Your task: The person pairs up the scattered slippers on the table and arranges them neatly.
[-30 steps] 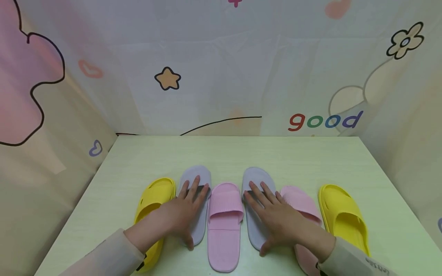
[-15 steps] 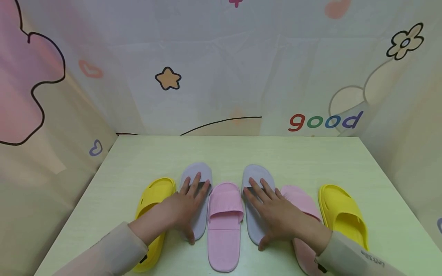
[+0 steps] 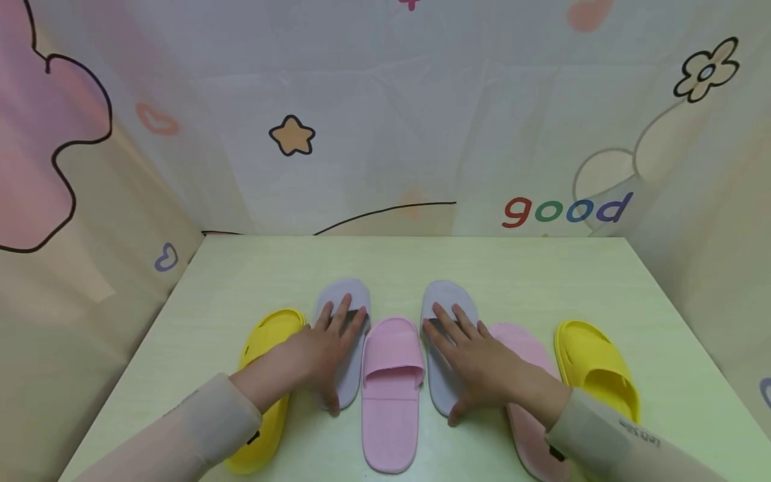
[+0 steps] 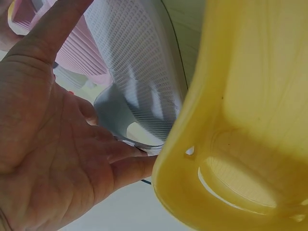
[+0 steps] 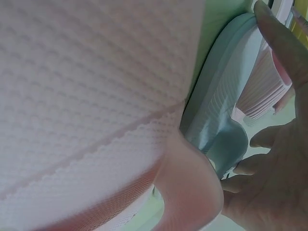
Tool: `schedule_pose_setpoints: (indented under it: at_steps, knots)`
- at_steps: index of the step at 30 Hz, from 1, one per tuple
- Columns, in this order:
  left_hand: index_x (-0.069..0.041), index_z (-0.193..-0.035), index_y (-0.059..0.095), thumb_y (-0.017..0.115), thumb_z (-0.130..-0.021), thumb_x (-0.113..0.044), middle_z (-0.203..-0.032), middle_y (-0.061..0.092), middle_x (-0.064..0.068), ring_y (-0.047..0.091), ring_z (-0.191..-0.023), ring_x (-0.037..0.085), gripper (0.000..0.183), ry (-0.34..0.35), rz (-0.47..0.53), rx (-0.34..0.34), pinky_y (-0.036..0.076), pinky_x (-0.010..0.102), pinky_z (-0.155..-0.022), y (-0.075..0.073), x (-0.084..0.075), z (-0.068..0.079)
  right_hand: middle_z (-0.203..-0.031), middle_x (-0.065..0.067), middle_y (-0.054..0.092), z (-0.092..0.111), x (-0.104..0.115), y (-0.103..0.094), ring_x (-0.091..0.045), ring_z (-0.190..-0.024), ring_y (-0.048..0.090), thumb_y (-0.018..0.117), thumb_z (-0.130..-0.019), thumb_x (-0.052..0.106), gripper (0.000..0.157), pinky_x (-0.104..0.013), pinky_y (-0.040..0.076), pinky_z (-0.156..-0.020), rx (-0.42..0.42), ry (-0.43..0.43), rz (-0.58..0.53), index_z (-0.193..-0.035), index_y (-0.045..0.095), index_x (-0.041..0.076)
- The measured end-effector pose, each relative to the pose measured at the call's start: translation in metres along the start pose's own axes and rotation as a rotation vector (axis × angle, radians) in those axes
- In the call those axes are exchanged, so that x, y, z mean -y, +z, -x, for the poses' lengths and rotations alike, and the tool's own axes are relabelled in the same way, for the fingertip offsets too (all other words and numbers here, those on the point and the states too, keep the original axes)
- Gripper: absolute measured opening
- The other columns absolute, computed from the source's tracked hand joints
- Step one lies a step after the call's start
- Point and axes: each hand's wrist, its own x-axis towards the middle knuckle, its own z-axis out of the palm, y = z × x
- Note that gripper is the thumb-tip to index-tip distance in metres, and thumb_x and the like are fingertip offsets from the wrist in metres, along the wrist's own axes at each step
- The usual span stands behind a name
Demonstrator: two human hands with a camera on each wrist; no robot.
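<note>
Two pale grey-lavender slippers lie in the head view, the left slipper and the right slipper, toes pointing away from me. My left hand lies over the left one, fingers spread and straight across its dark-looking strap, thumb by the heel. My right hand rests the same way over the right slipper, covering part of its strap. In the left wrist view, the palm is beside the grey slipper. The right wrist view has the right hand alongside its grey slipper.
Between the grey slippers lies a pink slipper; another pink slipper sits partly under my right forearm. Yellow slippers flank the row, one at left, partly under my left forearm, one at right. A printed curtain stands behind the table.
Both hands and both grey slippers have slid slightly away from me, toward the back of the table. The pink and yellow slippers have stayed in place.
</note>
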Motion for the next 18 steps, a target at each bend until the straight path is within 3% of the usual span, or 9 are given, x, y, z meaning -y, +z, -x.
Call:
schedule_pose_setpoints:
  at_steps: [18]
  knots:
    - [-0.022, -0.168, -0.003, 0.098, -0.058, -0.055, -0.175, -0.012, 0.015, 0.005, -0.160, 0.048, 0.153, -0.003, -0.028, 0.027, 0.038, 0.065, -0.117, -0.009, 0.008, -0.014, -0.175, -0.018, -0.003, -0.014, -0.004, -0.006, -0.052, -0.159, 0.004, 0.097, -0.056, 0.062, 0.147, -0.076, 0.025, -0.118, 0.049, 0.027, 0.002, -0.167, 0.014, 0.012]
